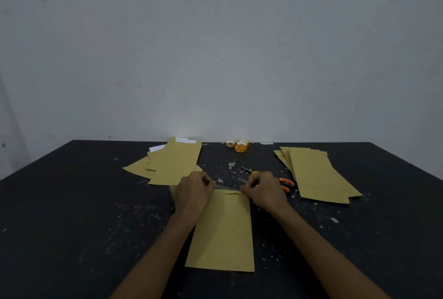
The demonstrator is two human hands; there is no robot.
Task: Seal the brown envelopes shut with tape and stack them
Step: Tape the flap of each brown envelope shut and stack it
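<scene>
Between the pinched fingers a short strip of clear tape (229, 188) was stretched, the left hand (193, 192) clamping one end and the right hand (265, 190) the other, likely to keep it taut and unwrinkled; directly under the fingertips lay the flap edge of the flat brown paper envelope (223, 231), its body running back between the wrists; just beyond the right fingers lay orange-handled scissors (286, 182); farther out, a left-hand pile (172, 164) and a right-hand pile (316, 174) of brown envelopes flanked them.
</scene>
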